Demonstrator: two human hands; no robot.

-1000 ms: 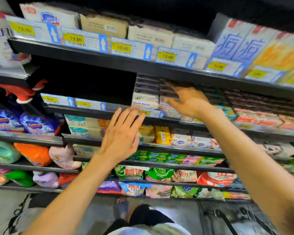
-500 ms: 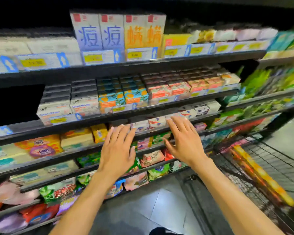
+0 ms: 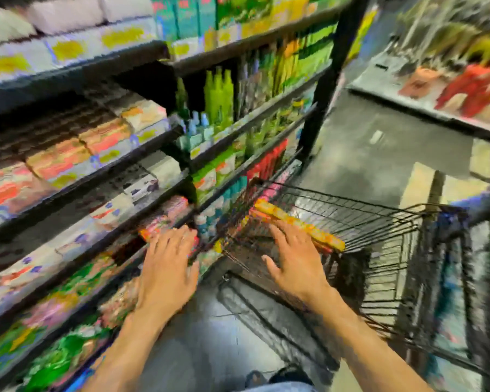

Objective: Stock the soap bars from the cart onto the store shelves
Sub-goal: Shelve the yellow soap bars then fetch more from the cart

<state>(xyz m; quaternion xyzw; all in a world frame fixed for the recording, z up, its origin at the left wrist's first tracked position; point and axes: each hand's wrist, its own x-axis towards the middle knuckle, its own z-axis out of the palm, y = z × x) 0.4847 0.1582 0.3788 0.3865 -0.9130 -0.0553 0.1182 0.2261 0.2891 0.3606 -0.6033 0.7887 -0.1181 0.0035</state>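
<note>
**Surface and room**
- Floor [image 3: 204, 343]: grey tiles at 6 o'clock, running up the aisle toward 1 o'clock.
- Shoe [image 3: 290, 374]: dark toe at the bottom edge, 6 o'clock.
- Shelving unit [image 3: 77, 190]: black tiers from 7 to 11 o'clock, stocked along their length. The lowest tiers hold soft packets. Boxed soaps [image 3: 60, 159] in orange-red wrappers sit at 9 o'clock. Green bottles [image 3: 218, 94] stand upright at 12 o'clock.
- Wire cart [image 3: 379, 219]: black basket from 3 to 5 o'clock, its near corner just beside the shelving. Its blue handle [image 3: 470, 206] is at 3 o'clock.
- Second shelving run [image 3: 436, 108]: across the aisle at 2 o'clock, with red and orange goods, heavily blurred.

**Hands**
- Left hand [image 3: 167, 267]: at 7 o'clock, palm down, fingers straight and slightly spread, holding nothing. The fingertips lie over the front edge of a low tier; contact cannot be told.
- Right hand [image 3: 297, 261]: at 5 o'clock, palm down, fingers spread wide, holding nothing. It is over the cart's near corner, fingertips just beside the soap pack; whether they touch cannot be told.
- The two hands are apart from each other.

**Task item**
- Soap pack [image 3: 286, 217]: long, yellow-orange, lying slantwise inside the cart basket at 4 o'clock.

**Writing**
- Price tags [image 3: 68, 49]: yellow, on the shelf edges from 10 to 11 o'clock. Blur leaves no figure legible.
- Print on the soap pack and the boxes is likewise unreadable.
</note>
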